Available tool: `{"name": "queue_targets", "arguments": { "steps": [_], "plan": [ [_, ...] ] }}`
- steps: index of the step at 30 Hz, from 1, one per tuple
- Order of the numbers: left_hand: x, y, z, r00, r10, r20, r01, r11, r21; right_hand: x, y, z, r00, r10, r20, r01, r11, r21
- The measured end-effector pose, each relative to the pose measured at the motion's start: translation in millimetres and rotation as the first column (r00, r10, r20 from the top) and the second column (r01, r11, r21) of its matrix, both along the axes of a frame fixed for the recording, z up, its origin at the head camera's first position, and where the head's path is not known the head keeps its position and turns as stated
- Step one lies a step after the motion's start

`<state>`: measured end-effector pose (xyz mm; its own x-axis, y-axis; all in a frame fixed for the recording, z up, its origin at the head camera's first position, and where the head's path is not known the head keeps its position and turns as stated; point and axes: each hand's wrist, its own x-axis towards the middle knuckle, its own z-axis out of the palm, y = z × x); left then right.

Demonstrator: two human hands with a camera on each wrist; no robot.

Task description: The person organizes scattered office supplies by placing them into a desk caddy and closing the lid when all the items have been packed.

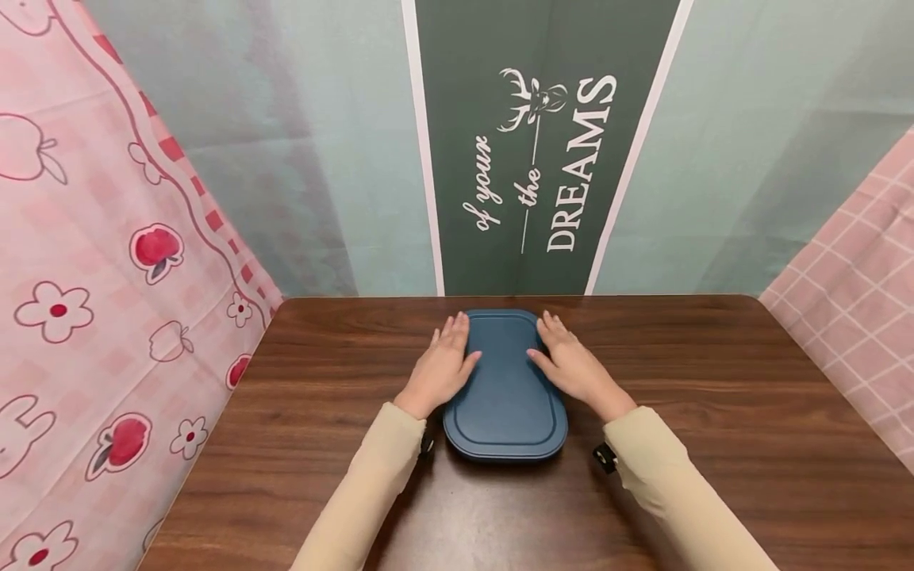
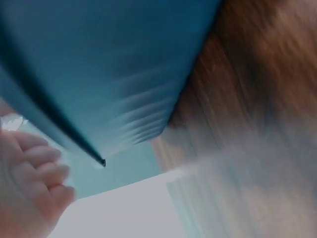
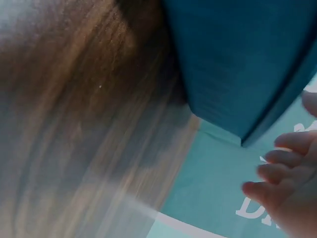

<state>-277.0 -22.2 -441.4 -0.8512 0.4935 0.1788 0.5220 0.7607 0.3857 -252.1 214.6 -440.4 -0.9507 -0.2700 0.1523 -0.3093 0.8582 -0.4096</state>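
A dark blue box with a rounded rectangular lid point(image 1: 505, 388) lies on the table, its long side pointing away from me. My left hand point(image 1: 440, 365) is at the lid's left edge, fingers extended toward the far end and thumb over the top. On the opposite edge, my right hand point(image 1: 571, 365) mirrors it, thumb also over the lid. The left wrist view shows the box's ribbed side wall point(image 2: 143, 99) below the overhanging lid rim, with the fingers point(image 2: 42, 166) beside that rim. In the right wrist view the fingers point(image 3: 282, 171) appear apart from the side wall point(image 3: 228, 64). What the box holds is hidden.
The brown wood-grain table point(image 1: 321, 444) ends at a straight back edge. Behind it hangs a green curtain point(image 1: 328, 159) with white lettering. Pink patterned cloth point(image 1: 93, 317) covers the left side, and pink checked cloth point(image 1: 857, 301) the right.
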Motion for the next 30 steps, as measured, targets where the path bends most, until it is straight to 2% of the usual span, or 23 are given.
{"name": "queue_targets", "arguments": {
  "steps": [2,4,9,13,25,30],
  "plan": [
    [-4.7,3.5,-2.3,0.998,-0.063,0.005,0.063,0.997,-0.048,-6.7,-5.8,-3.3,0.999,0.049,0.013,-0.049,0.998,0.042],
    [-8.2,6.4,-5.1,0.996,-0.087,0.006,0.087,0.990,-0.107,-12.6,-10.6,-7.3,0.997,0.069,0.018,-0.070,0.994,0.082],
    [-13.8,10.1,-13.1,0.998,-0.066,-0.007,0.064,0.981,-0.181,-20.7,-17.4,-16.2,0.997,0.071,0.035,-0.076,0.985,0.157],
    [-15.3,9.9,-16.3,0.999,-0.043,-0.027,0.037,0.982,-0.186,-21.2,-19.2,-17.5,0.996,0.078,0.042,-0.085,0.978,0.191],
    [-13.6,11.3,-15.4,0.997,-0.036,-0.061,0.024,0.982,-0.187,-19.8,-18.2,-12.9,0.995,0.088,0.037,-0.094,0.979,0.181],
    [-14.2,11.5,-20.6,0.998,-0.034,-0.056,0.022,0.980,-0.200,-20.8,-18.2,-16.4,0.995,0.091,0.050,-0.099,0.979,0.179]
  ]
}}
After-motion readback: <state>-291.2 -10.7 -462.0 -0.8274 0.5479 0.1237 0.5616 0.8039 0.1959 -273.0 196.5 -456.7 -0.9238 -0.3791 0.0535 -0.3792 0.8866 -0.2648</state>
